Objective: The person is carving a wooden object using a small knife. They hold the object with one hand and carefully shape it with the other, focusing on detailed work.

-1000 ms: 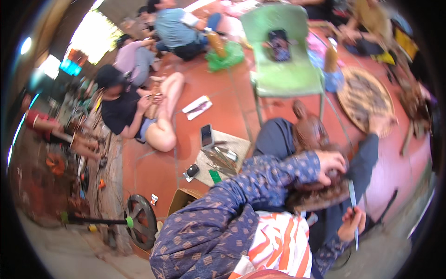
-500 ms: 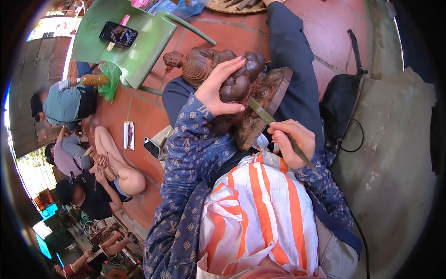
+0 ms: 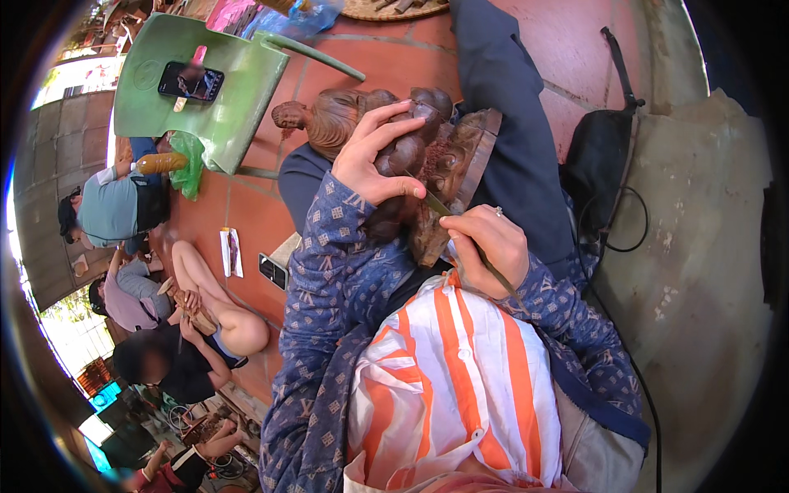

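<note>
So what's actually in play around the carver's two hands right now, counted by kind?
Hands: 2, the left hand resting on the carving and the right hand gripping the tool
Brown wooden carving: 1
Thin carving tool: 1
Green plastic chair: 1
Dark phone on the chair: 1
Black bag: 1
Total: 7
</note>
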`<state>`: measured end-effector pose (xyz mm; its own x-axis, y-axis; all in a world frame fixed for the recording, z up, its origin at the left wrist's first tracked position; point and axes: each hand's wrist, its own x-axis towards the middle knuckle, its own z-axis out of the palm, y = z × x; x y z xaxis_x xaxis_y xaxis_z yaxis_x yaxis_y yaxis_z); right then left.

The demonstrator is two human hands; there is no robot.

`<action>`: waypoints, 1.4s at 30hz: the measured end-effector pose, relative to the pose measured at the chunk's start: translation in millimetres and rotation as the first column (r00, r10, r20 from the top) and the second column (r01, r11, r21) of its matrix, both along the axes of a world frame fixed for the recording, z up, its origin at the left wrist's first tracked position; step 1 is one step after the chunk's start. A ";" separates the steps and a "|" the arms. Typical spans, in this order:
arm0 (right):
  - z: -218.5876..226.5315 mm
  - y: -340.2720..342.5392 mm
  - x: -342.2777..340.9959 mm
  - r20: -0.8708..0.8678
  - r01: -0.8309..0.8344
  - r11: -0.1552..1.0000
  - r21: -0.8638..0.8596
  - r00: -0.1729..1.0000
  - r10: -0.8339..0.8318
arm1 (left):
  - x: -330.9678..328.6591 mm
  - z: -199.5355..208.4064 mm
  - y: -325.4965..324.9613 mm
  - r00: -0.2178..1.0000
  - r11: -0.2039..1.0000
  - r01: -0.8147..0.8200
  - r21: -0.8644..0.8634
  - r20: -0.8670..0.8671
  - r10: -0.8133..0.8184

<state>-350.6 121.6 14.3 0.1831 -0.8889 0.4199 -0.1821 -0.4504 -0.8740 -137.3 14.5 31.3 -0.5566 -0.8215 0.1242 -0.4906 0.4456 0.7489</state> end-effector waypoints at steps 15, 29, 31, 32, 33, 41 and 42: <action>1.1 18.7 10.5 -0.027 0.131 0.991 0.007 0.991 -0.131 | -12.1 -1.4 11.6 0.996 0.997 -0.067 -0.049 0.047 0.070; -5.5 18.1 14.6 0.035 0.120 0.984 -0.128 0.993 -0.117 | 8.0 -0.1 -6.0 0.992 0.992 0.103 0.066 0.060 -0.107; -3.2 13.8 15.4 0.013 0.083 0.986 -0.148 0.997 -0.082 | 11.0 0.2 -8.0 0.993 0.985 0.115 0.130 0.011 -0.118; -4.0 13.5 15.5 0.003 0.088 0.987 -0.132 0.996 -0.088 | 11.0 1.4 -8.5 0.993 0.980 0.121 0.161 -0.013 -0.121; -6.3 14.3 15.1 -0.009 0.096 0.989 -0.110 0.995 -0.098 | 8.3 3.4 -9.1 0.990 0.988 0.125 0.093 0.054 -0.130; -4.1 14.8 23.0 0.062 0.185 0.981 -0.051 0.981 -0.181 | 3.3 4.5 -5.9 0.996 0.992 0.087 0.091 0.023 -0.090; -4.7 14.2 22.9 0.058 0.194 0.980 -0.039 0.980 -0.192 | 1.1 3.8 -4.9 0.996 0.997 0.055 0.061 0.064 -0.059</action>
<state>-327.8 135.8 9.6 -0.0141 -0.8856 0.4642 -0.2226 -0.4499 -0.8649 -136.3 9.6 35.1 -0.6079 -0.7931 0.0380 -0.5149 0.4302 0.7415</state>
